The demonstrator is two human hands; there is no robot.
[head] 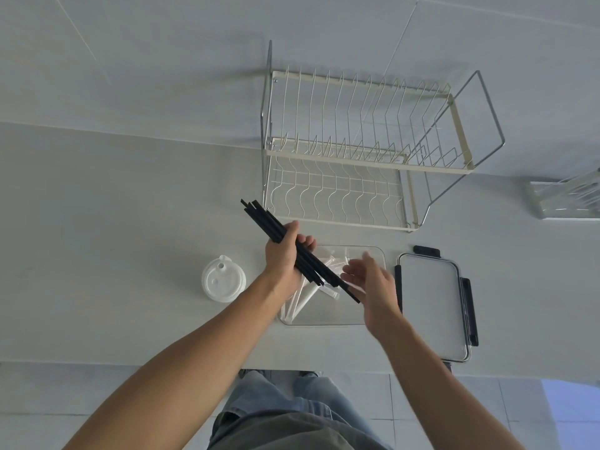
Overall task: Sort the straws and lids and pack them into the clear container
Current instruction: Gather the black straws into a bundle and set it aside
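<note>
Both hands hover over the clear container [373, 254] on the table [130, 222]: my left hand [281, 254] is wrapped round a bundle of black straws [259, 213], my right hand [370, 280] spread loose beside their lower tips. Uneven ends (some jut out) could slip free, I reckon. White straws [303, 302] lie inside; white lids [223, 279] wait, stacked, outside to the left.

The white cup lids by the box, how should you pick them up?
Grip the white cup lids at the round rim, coming from above with fingers on opposite sides. The stack sits flat on the counter, with open space all around it.
</note>
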